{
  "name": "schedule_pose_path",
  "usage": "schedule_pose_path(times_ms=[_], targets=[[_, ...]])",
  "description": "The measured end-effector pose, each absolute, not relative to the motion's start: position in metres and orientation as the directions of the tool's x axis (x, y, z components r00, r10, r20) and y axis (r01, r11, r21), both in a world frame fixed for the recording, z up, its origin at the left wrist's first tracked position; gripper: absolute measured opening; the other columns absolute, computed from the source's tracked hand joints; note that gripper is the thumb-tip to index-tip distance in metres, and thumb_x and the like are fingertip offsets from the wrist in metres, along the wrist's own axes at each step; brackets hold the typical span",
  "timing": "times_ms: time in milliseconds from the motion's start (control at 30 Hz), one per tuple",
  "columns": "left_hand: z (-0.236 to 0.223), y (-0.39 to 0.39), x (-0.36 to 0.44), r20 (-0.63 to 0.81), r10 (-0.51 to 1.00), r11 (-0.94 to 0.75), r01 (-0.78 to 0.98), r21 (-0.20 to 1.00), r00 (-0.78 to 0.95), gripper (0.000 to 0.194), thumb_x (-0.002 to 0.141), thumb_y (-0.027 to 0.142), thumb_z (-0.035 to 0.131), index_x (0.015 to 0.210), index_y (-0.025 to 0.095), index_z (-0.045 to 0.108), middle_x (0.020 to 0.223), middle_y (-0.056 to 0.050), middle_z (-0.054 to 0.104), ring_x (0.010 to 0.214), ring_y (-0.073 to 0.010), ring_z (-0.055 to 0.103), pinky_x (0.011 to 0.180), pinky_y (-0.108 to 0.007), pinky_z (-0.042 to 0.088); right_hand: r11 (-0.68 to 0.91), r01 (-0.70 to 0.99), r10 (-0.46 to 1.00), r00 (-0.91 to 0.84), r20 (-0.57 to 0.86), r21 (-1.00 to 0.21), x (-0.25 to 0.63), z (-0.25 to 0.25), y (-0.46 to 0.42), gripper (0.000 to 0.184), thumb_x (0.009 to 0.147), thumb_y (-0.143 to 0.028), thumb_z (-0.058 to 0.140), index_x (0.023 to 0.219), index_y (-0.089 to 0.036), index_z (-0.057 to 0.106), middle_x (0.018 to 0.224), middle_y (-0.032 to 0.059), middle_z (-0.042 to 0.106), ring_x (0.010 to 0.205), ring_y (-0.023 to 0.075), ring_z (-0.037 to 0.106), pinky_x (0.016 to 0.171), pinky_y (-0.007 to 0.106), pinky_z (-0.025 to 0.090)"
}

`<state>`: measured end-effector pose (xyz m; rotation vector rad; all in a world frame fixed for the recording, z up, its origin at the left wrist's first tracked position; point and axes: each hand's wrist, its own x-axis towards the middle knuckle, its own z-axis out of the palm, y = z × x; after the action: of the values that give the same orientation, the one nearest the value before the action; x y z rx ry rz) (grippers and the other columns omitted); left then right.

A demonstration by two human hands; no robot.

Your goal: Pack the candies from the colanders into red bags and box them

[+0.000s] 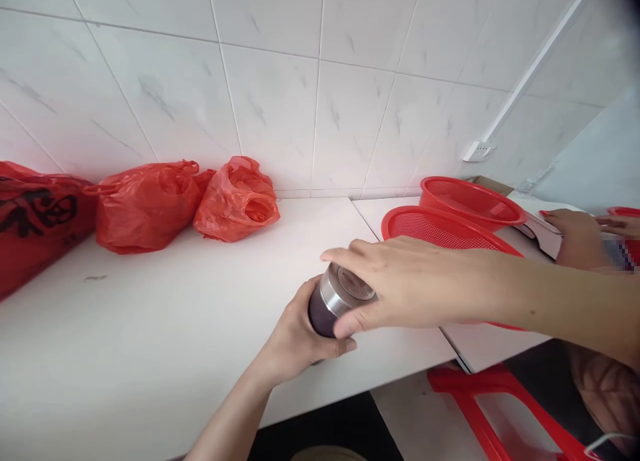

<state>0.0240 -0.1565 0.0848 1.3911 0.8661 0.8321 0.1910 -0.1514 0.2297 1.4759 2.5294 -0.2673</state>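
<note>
A dark purple thermos [321, 316] with a silver metal lid [334, 293] stands tilted slightly at the front part of the white table [150, 341]. My left hand [295, 344] wraps round its body from the left, thumb across the front. From the right, my right hand [395, 281] reaches over the lid, with its thumb on the near side and fingers on the far side. Part of the lid's round top shows between them. The base of the thermos is mostly hidden behind my left hand.
Red plastic bags [150, 207] line the wall at left, with a crumpled one [235, 207] beside them. Two red mesh baskets [425, 224] are at right, behind my forearm. A red stool [480, 381] is below the edge. Another person's hand [575, 234] is far right.
</note>
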Motion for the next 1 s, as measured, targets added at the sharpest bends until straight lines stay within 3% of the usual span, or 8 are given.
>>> schedule_pose_path(times_ms=[133,400,500,567,733,867,1000], targets=[[0.086,-0.154,0.020,-0.032,0.864,0.048,-0.018,0.999,0.503,0.082,0.062,0.016,0.081,0.134,0.024,0.043,0.123,-0.008,0.059,0.103,-0.0261,0.059,0.068,-0.030,0.052,0.543,0.824,0.788,-0.566,-0.242,-0.161,0.197,0.231,-0.149,0.064,0.074,-0.055,0.060,0.134,-0.040,0.044,0.109,0.0045,0.056,0.079,0.0218,0.059,0.056,0.029,0.040],[0.089,-0.135,0.024,0.045,0.907,-0.038,-0.024,0.999,0.418,0.074,0.067,0.024,0.079,0.132,0.022,0.044,0.119,-0.009,0.061,0.108,-0.0273,0.058,0.086,-0.038,0.050,0.507,0.849,0.852,-0.520,-0.064,-0.152,0.188,0.218,-0.132,0.063,0.073,-0.063,0.058,0.131,-0.040,0.048,0.107,0.0040,0.055,0.074,0.0191,0.058,0.060,0.029,0.042],[0.089,-0.122,0.023,0.146,0.961,-0.149,-0.004,0.989,0.235,0.070,0.071,0.031,0.077,0.133,0.026,0.042,0.138,-0.008,0.049,0.129,-0.0270,0.044,0.106,-0.041,0.037,0.464,0.878,0.885,-0.465,0.019,-0.119,0.192,0.220,-0.101,0.062,0.074,-0.070,0.053,0.130,-0.042,0.049,0.110,0.0034,0.058,0.087,0.0236,0.060,0.073,0.035,0.044],[0.082,-0.115,0.021,0.173,0.981,-0.176,0.034,0.984,0.085,0.059,0.078,0.038,0.071,0.129,0.028,0.044,0.143,-0.007,0.043,0.133,-0.0264,0.041,0.108,-0.042,0.033,0.410,0.907,0.912,-0.405,0.067,-0.098,0.198,0.220,-0.071,0.064,0.074,-0.072,0.052,0.130,-0.040,0.049,0.113,0.0039,0.058,0.094,0.0255,0.059,0.080,0.037,0.043],[0.050,-0.101,0.020,0.100,0.992,-0.100,0.005,0.995,-0.081,0.042,0.083,0.052,0.059,0.114,0.025,0.051,0.125,-0.009,0.054,0.117,-0.0261,0.053,0.105,-0.045,0.036,0.259,0.966,0.950,-0.257,0.176,0.014,0.213,0.214,0.021,0.064,0.077,-0.071,0.048,0.131,-0.036,0.049,0.118,0.0065,0.056,0.091,0.0245,0.061,0.078,0.035,0.043],[0.032,-0.094,0.021,0.056,0.993,-0.063,-0.065,0.996,-0.101,0.046,0.080,0.057,0.060,0.112,0.024,0.054,0.119,-0.009,0.057,0.112,-0.0269,0.055,0.104,-0.047,0.037,0.157,0.984,0.954,-0.173,0.244,0.085,0.222,0.205,0.090,0.064,0.080,-0.067,0.046,0.133,-0.031,0.048,0.121,0.0109,0.053,0.095,0.0257,0.061,0.079,0.035,0.042],[0.022,-0.089,0.019,0.018,0.986,-0.045,-0.160,0.986,-0.169,0.058,0.068,0.067,0.066,0.105,0.022,0.061,0.107,-0.009,0.063,0.101,-0.0261,0.061,0.094,-0.038,0.047,0.025,0.998,0.963,-0.039,0.266,0.058,0.233,0.189,0.153,0.062,0.079,-0.065,0.050,0.128,-0.028,0.053,0.117,0.0125,0.054,0.094,0.0279,0.062,0.078,0.036,0.043]])
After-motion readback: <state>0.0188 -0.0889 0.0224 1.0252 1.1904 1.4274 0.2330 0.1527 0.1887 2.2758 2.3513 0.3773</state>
